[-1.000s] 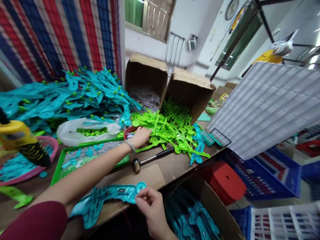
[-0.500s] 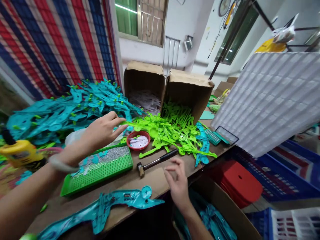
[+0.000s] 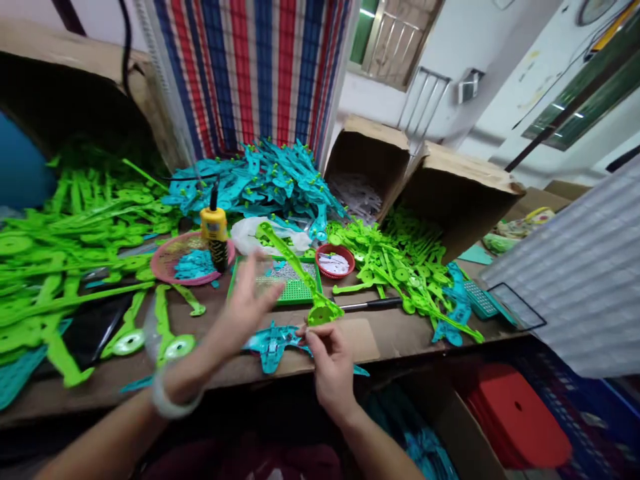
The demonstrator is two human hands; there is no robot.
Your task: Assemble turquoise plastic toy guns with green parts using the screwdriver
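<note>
My right hand (image 3: 334,363) pinches the round lower end of a long lime-green plastic part (image 3: 295,263), which stands up tilted to the left. Beneath it a teal plastic piece (image 3: 273,341) lies along the table's front edge, partly covered by my right hand. My left hand (image 3: 250,300), blurred by motion, is raised left of the green part with its fingers apart and nothing in them. Behind the green part are a green perforated tray (image 3: 300,291) of small metal pieces and a hammer (image 3: 373,305), whose head is hidden.
Lime-green parts are heaped at left (image 3: 100,213) and right (image 3: 400,260). Behind lies a teal pile (image 3: 260,180). A yellow bottle (image 3: 214,230) stands in a pink basket (image 3: 160,260). A red bowl (image 3: 336,270) holds pale pieces. A red stool (image 3: 525,417) is at lower right.
The view has swung left. My right hand, previously held off to the right of the teal piece, now grips the green part above it. My left hand has drawn back from the green heap.
</note>
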